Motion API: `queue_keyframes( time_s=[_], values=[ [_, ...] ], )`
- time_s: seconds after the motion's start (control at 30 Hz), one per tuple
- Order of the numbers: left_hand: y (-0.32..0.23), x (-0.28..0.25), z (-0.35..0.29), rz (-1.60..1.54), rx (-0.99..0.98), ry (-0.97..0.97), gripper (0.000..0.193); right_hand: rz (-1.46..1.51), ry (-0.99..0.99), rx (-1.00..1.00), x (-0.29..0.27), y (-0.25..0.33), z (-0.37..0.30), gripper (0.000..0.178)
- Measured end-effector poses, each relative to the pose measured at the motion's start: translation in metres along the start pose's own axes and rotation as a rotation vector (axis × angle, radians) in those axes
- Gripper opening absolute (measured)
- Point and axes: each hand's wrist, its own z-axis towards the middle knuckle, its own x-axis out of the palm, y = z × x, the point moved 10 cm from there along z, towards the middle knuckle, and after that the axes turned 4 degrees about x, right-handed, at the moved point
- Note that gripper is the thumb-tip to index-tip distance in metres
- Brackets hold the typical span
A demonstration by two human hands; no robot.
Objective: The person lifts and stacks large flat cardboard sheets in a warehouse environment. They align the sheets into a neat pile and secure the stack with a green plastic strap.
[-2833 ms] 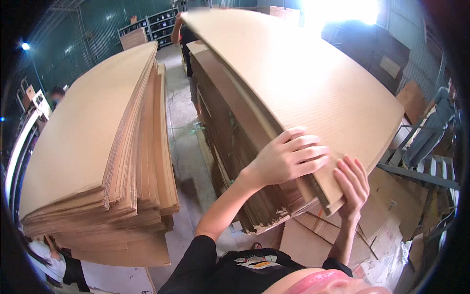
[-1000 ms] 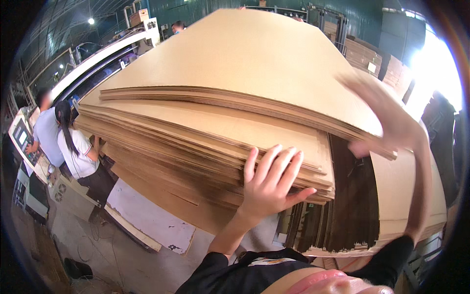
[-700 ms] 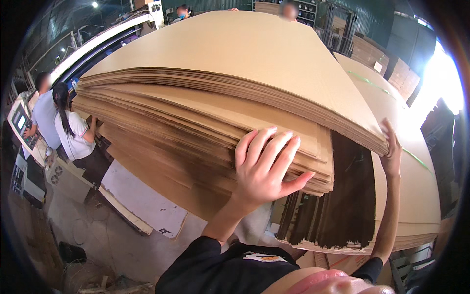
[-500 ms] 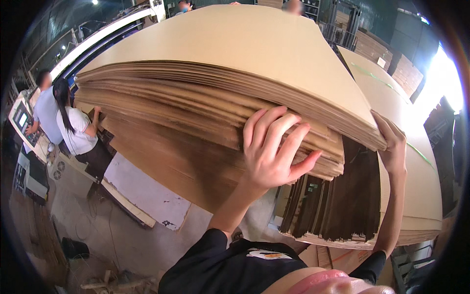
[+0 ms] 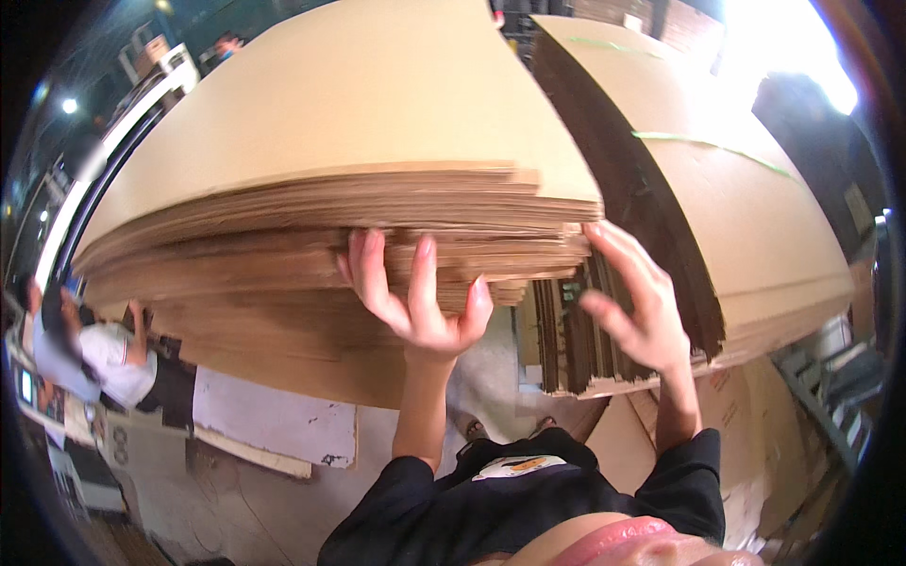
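Your right hand has loosened its grip at the corner of the cardboard stack; your left hand, fingers wide, seemingly just steadies its uneven edge.

Under you is a grey floor, your sandalled feet planted on it. To your left, a pale, scuffed board juts out low beneath the stack of cardboard sheets; to your right, flat brown pieces lie on the floor.

Right fingers, earlier around a corner of the cardboard stack, now splayed
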Motion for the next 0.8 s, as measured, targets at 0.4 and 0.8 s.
queue_keyframes(
  time_s=[0.4, 0.8],
  values=[
    [-0.211, 0.206, -0.231, -1.371, -0.685, 0.847, 0.071, -0.375, -0.700, 0.680, -0.151, -0.160, -0.254, 0.025],
    [-0.304, 0.347, -0.181, -1.240, -0.863, 0.394, 0.078, -0.553, -0.786, 0.456, -0.263, -0.275, -0.320, 0.057]
  ],
)
